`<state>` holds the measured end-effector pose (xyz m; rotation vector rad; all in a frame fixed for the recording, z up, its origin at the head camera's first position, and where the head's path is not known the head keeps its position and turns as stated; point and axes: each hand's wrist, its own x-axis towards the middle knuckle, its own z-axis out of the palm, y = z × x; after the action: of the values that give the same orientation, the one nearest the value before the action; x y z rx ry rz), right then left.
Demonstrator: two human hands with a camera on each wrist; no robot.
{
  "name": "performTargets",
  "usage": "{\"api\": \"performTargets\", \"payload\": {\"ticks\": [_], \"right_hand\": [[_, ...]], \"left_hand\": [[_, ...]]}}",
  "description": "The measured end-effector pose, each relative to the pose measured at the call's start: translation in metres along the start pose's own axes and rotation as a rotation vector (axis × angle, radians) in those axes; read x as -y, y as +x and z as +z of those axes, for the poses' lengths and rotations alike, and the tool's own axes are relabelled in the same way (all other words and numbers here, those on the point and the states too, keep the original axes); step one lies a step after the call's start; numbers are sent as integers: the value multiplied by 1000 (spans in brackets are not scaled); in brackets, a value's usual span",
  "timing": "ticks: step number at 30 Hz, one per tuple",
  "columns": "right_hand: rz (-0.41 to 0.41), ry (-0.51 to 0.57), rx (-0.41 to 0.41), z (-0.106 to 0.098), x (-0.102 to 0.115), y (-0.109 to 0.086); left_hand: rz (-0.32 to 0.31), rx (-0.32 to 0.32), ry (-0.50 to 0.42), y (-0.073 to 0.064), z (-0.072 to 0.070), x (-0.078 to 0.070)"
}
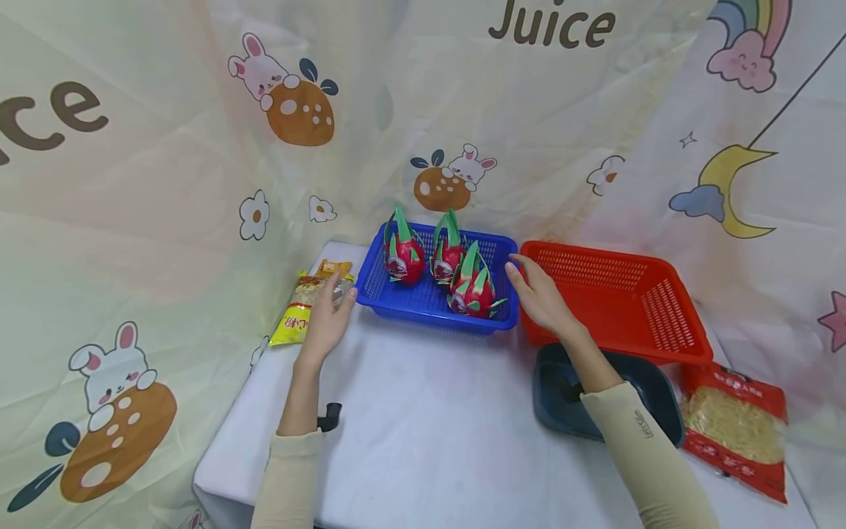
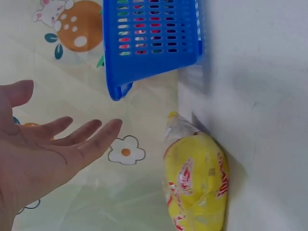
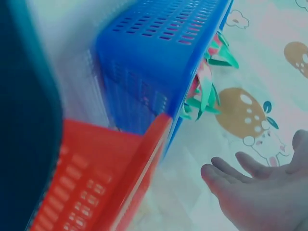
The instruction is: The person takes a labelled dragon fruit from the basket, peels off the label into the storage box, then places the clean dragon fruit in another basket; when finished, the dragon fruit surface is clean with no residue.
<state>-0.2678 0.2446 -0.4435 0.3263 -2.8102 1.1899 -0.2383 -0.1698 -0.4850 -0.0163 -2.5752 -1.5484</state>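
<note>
Three red dragon fruits with green leaf tips, one of them the front dragon fruit (image 1: 473, 292), sit in a blue plastic basket (image 1: 423, 312) at the back of the table. My left hand (image 1: 327, 316) hovers by the basket's left end, above a yellow food bag; in the left wrist view the fingers (image 2: 98, 139) are extended and apart from the basket. Near the basket's right end is my right hand (image 1: 538, 294), its fingers (image 3: 224, 175) loosely extended in the right wrist view, holding nothing. Whether its fingertips touch the rim cannot be told.
Right of the blue basket stands a red basket (image 1: 615, 301). In front of it, a dark blue-green tray (image 1: 562, 411) lies partly under my right forearm. A red-and-clear food packet (image 1: 736, 422) is at far right, the yellow bag (image 1: 291, 327) at left. Printed cloth hangs behind.
</note>
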Motion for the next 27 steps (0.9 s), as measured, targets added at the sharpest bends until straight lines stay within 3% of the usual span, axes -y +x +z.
{"api": "performTargets", "payload": {"ticks": [3, 9, 16, 21, 27], "right_hand": [[23, 52, -23, 4, 2, 11], [73, 182, -51, 9, 4, 34], [158, 448, -68, 14, 0, 61], [250, 639, -51, 15, 4, 77], [344, 691, -3, 19, 10, 91]], "left_hand": [[-13, 3, -67, 3, 1, 7], [-83, -31, -80, 4, 4, 14], [-139, -46, -99, 4, 8, 11], [-174, -41, -320, 7, 10, 10], [-259, -29, -602, 12, 9, 12]]}}
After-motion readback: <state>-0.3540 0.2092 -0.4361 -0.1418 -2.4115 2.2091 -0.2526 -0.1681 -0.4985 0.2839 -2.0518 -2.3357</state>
